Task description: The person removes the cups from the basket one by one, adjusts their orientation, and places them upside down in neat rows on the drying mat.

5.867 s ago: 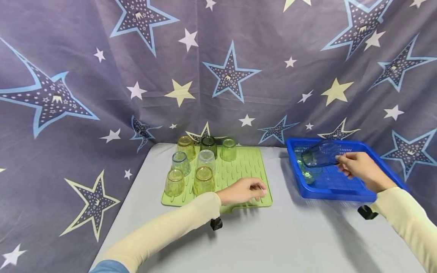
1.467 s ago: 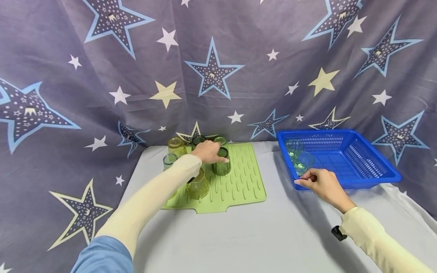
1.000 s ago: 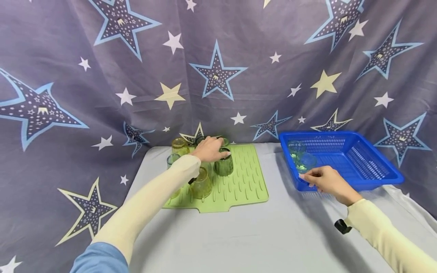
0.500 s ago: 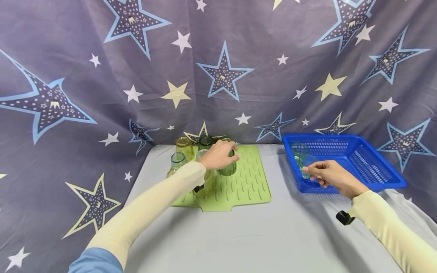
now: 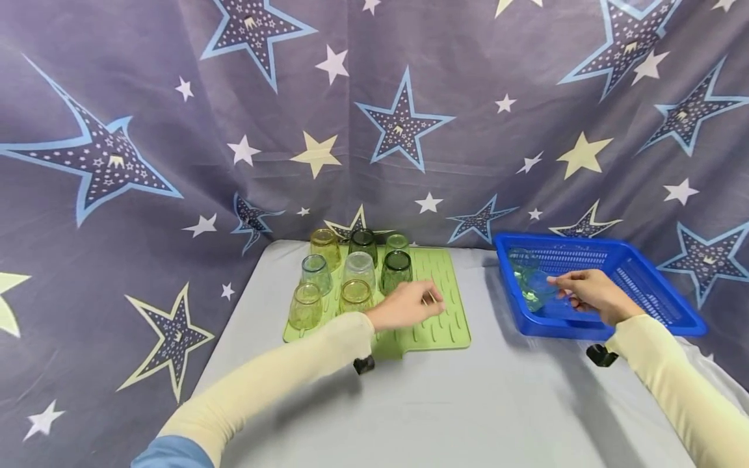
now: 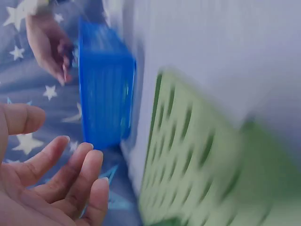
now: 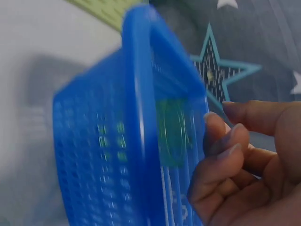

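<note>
My left hand [image 5: 407, 304] is over the front of the green drying mat [image 5: 447, 325], fingers loosely bent and holding nothing, as the left wrist view also shows. Just behind it a dark green glass [image 5: 396, 272] stands on the mat, narrow end up. Over the blue basket [image 5: 585, 330] is my right hand [image 5: 593, 294], its fingertips by a pale glass [image 5: 543, 283] inside. In the right wrist view, its bent fingers [image 7: 218, 165] have nothing between them, and a green-tinted glass [image 7: 173, 134] lies beyond them.
Several other glasses stand in rows on the mat's left part, among them a yellow glass [image 5: 305, 307], a blue-rimmed glass [image 5: 316, 274] and a clear glass [image 5: 359, 268]. A star-patterned curtain [image 5: 398, 195] hangs behind the pale table [image 5: 433, 416].
A dark glass gripped by my right hand over the basket earlier is gone from it; a dark green one now stands on the mat. My left hand has left that glass, moving forward-right toward me.
</note>
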Motion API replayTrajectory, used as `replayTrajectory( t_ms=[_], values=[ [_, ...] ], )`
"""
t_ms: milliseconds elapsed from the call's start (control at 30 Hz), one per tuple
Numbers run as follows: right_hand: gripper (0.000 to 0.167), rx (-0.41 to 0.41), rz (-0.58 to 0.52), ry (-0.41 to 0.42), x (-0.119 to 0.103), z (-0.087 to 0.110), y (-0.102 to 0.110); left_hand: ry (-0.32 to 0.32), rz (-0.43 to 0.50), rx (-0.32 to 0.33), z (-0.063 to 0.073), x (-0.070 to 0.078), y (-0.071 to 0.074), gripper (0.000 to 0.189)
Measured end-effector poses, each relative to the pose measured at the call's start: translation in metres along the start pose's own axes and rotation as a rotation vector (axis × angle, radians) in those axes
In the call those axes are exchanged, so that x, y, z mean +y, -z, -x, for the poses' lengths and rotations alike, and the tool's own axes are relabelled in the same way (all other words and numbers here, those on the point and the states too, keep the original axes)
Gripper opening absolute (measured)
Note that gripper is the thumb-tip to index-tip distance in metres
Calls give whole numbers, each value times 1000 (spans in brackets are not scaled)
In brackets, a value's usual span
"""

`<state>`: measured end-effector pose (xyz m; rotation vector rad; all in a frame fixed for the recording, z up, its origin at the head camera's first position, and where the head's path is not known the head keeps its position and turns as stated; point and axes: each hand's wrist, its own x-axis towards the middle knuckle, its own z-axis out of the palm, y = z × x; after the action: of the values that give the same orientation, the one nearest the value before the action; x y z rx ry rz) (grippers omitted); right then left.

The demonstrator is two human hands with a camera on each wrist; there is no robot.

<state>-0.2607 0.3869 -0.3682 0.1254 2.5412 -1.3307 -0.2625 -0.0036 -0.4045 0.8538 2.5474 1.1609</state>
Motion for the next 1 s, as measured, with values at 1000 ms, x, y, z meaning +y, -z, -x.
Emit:
replayTrajectory(
  t_ms=[1000],
  values=[
    [35,-130,171,-113,22,-38,12,90,417,-220,25,11,-56,11]
  ],
)
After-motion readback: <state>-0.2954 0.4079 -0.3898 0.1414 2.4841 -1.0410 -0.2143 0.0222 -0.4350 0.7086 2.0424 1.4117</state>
